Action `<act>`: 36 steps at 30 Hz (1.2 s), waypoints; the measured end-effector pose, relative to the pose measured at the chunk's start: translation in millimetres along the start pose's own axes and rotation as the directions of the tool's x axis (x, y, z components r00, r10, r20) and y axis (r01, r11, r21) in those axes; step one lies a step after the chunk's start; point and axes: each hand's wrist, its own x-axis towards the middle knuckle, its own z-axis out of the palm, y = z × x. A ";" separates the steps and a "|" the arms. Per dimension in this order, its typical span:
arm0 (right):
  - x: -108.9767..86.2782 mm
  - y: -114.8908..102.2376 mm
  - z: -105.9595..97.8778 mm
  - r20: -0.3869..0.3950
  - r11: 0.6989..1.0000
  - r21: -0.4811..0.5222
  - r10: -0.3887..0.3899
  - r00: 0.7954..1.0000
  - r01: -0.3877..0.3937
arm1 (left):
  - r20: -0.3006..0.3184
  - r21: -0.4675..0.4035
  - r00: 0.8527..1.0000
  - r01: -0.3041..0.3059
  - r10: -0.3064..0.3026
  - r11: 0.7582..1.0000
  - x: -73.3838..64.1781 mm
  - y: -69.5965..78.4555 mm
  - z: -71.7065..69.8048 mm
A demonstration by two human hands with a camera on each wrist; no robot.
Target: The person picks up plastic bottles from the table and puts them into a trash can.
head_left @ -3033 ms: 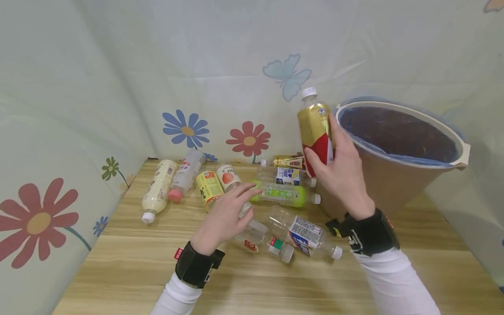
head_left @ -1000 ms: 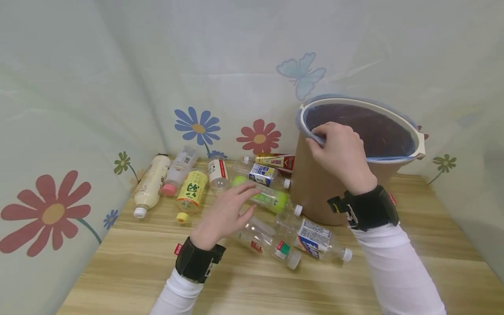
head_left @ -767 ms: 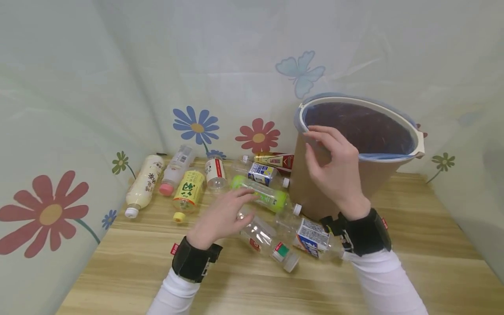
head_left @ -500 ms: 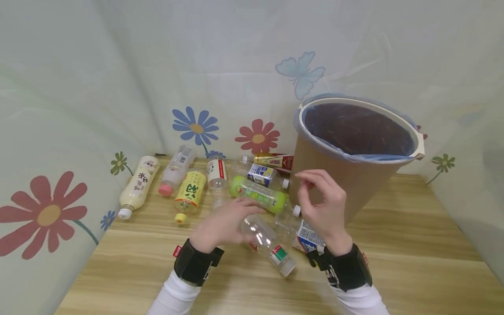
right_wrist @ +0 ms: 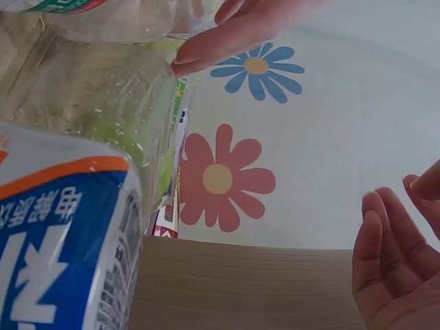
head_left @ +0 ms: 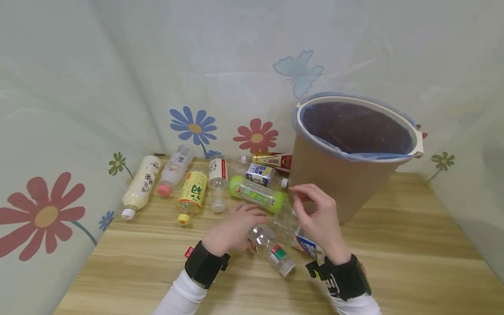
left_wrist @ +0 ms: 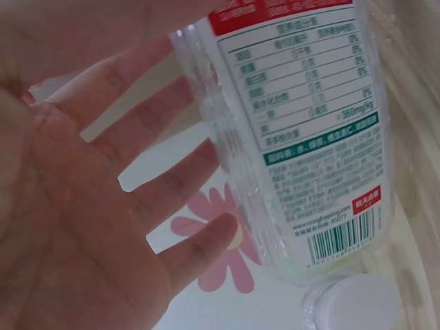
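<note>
My left hand (head_left: pixel 234 227) lies over the base end of a clear plastic bottle (head_left: pixel 264 239) with a red and green label. In the left wrist view its fingers (left_wrist: pixel 168 124) spread fairly straight, with tips at the side of the bottle (left_wrist: pixel 309 124); the thumb is partly out of frame. Nothing is held by my right hand (head_left: pixel 319 214); thumb and fingers are loosely bent above a clear bottle with a blue and white label (head_left: pixel 306 245), which the hand partly covers. That label (right_wrist: pixel 62 234) fills the lower left of the right wrist view.
A brown bin (head_left: pixel 327 170) with a blue liner stands at right behind my hands. More bottles lie on the wooden table (head_left: pixel 157 267): green (head_left: pixel 256 194), yellow-labelled (head_left: pixel 193 190), cream (head_left: pixel 141 183), pink-capped (head_left: pixel 176 168), red-banded (head_left: pixel 218 173) and others by the bin.
My right hand held a red and gold bottle by the bin, then was empty at its rim; it has come down and towards me. My left hand has shifted right over the clear bottle.
</note>
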 end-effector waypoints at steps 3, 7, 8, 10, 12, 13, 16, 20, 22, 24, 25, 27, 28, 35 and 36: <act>-1.0 2.2 -0.8 0.042 0.999 0.004 0.036 0.998 -0.036 | 0.015 0.006 0.999 0.028 -0.028 1.000 -0.8 1.4 0.7; -1.0 1.7 -3.6 0.054 0.998 -0.010 0.062 0.997 -0.062 | 0.029 -0.016 0.998 0.055 -0.055 0.998 -0.9 2.7 0.2; -0.9 1.7 -4.4 0.054 0.998 -0.014 0.066 0.996 -0.065 | 0.031 -0.021 0.998 0.059 -0.058 0.998 -0.4 2.7 0.2; -0.4 1.2 -5.8 0.054 0.997 -0.020 0.073 0.996 -0.072 | 0.034 -0.026 0.997 0.063 -0.062 0.998 0.2 3.0 0.1; 0.3 0.2 -6.9 0.058 0.997 -0.022 0.080 0.995 -0.078 | 0.041 -0.028 0.997 0.066 -0.064 0.997 0.4 3.0 0.3; 0.5 0.2 -7.2 0.061 0.996 -0.023 0.082 0.995 -0.081 | 0.045 -0.028 0.997 0.065 -0.064 0.997 0.4 3.3 0.4; 1.0 -0.3 -7.9 0.071 0.996 -0.020 0.089 0.993 -0.088 | 0.059 -0.038 0.996 0.071 -0.069 0.997 -0.2 4.0 0.7; 0.8 0.6 -9.1 0.084 0.996 -0.016 0.094 0.992 -0.093 | 0.066 -0.059 0.995 0.076 -0.072 0.995 -0.8 5.1 1.4; 0.4 1.2 -9.7 0.086 0.995 -0.019 0.097 0.992 -0.096 | 0.064 -0.063 0.996 0.070 -0.066 0.996 -0.9 5.7 1.4; -0.1 1.7 -10.0 0.088 0.995 -0.022 0.094 0.992 -0.092 | 0.065 -0.065 0.996 0.064 -0.060 0.996 -1.5 6.1 0.7; -0.2 1.9 -10.2 0.087 0.996 -0.025 0.092 0.992 -0.090 | 0.067 -0.066 0.996 0.061 -0.056 0.996 -1.8 6.2 0.3; -0.3 2.3 -10.7 0.086 0.995 -0.026 0.093 0.992 -0.091 | 0.076 -0.071 0.996 0.058 -0.052 0.996 -2.6 6.6 -1.8; -0.2 2.5 -10.9 0.084 0.995 -0.027 0.093 0.992 -0.091 | 0.082 -0.075 0.995 0.055 -0.049 0.996 -3.1 6.6 -2.9; 0.3 2.6 -11.5 0.081 0.995 -0.032 0.098 0.992 -0.095 | 0.142 -0.131 0.987 0.097 -0.078 0.987 -7.1 6.7 -9.3; -0.4 2.7 -11.2 0.084 0.995 -0.032 0.099 0.991 -0.097 | 0.151 -0.148 0.985 0.104 -0.082 0.984 -8.2 6.5 -10.3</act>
